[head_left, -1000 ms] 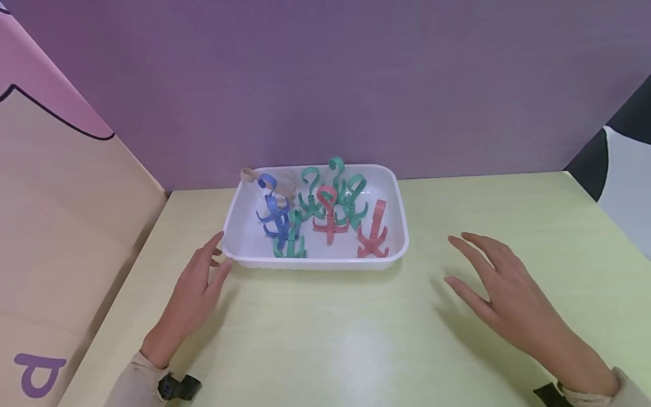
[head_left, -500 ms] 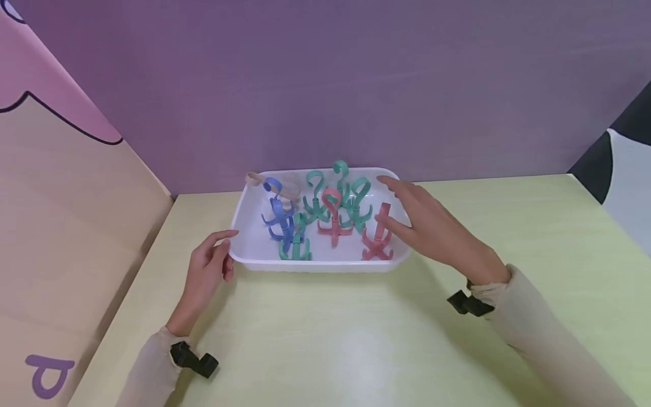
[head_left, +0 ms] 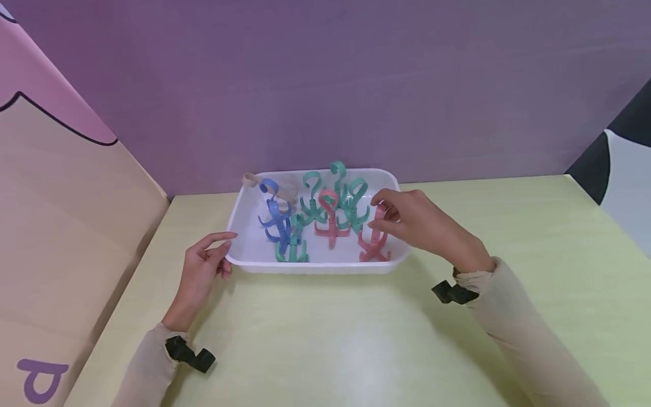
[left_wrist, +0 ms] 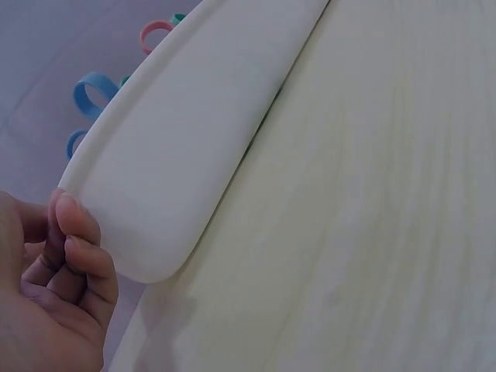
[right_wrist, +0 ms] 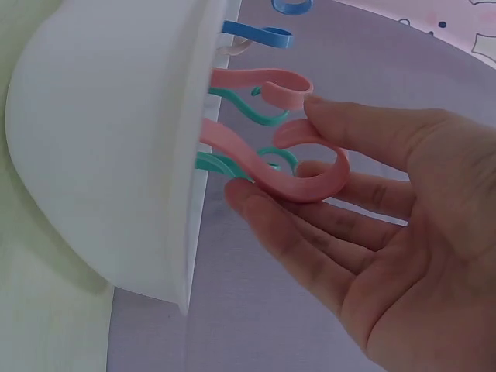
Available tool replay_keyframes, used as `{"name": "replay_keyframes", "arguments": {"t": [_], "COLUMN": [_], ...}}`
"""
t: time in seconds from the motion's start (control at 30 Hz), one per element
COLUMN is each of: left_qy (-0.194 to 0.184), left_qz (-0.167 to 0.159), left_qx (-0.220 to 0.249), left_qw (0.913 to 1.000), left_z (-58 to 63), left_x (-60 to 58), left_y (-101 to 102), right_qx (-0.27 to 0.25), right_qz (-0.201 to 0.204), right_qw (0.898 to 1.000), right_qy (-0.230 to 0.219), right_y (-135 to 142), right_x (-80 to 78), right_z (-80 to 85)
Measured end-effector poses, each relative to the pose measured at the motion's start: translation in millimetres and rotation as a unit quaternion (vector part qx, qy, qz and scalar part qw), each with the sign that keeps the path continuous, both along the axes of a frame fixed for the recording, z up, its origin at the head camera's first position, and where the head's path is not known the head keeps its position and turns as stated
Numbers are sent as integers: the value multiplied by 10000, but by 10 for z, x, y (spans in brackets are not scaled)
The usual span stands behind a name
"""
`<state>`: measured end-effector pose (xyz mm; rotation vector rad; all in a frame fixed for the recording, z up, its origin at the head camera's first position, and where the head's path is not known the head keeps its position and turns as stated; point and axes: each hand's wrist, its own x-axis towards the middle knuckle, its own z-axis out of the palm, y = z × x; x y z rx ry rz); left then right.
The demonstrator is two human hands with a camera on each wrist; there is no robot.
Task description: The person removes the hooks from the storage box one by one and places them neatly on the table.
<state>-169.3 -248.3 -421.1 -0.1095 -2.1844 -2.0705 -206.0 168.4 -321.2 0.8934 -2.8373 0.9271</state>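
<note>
A white plastic tray (head_left: 315, 267) holds several multi-prong hanging hooks. My left hand (head_left: 197, 277) pinches the tray's rim at the near left corner, thumb and fingertip at the edge in the left wrist view. At the tray's right side my right hand (head_left: 414, 220) has its thumb and fingers around the curled top of a pink hook (right_wrist: 310, 186), whose prongs still lie low in the tray. Another pink hook (head_left: 331, 232) stands in the middle. Green hooks (head_left: 353, 209) are beside and behind it, and blue hooks (head_left: 277, 217) are at the left.
A beige hook (head_left: 249, 180) leans over the tray's back left corner. The tray stands on a pale yellow table (head_left: 325, 339) close to a purple wall (head_left: 325, 85). Printed panels rise at the left and right.
My right hand has moved left from over the table to the tray and curled around the right pink hook. My left hand has closed on the tray's rim. The tray has hardly moved.
</note>
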Motion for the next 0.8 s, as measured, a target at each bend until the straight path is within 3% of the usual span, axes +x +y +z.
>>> {"name": "replay_keyframes", "arguments": {"t": [0.37,0.6,0.8], "left_qy": [-7,9,-15], "left_qz": [118,48,90], "left_qx": [65,169,208], "left_qw": [9999,9998,9997], "left_z": [-24,-6,-6], "left_x": [-1,5,12], "left_y": [18,21,23], "right_qx": [-37,-328,-496], "right_qz": [-43,-549,-730], "right_qw": [9999,9967,9959], "right_qy": [-107,-509,-193], "right_y": [25,68,133], "right_x": [-16,5,37], "right_z": [24,141,232]}}
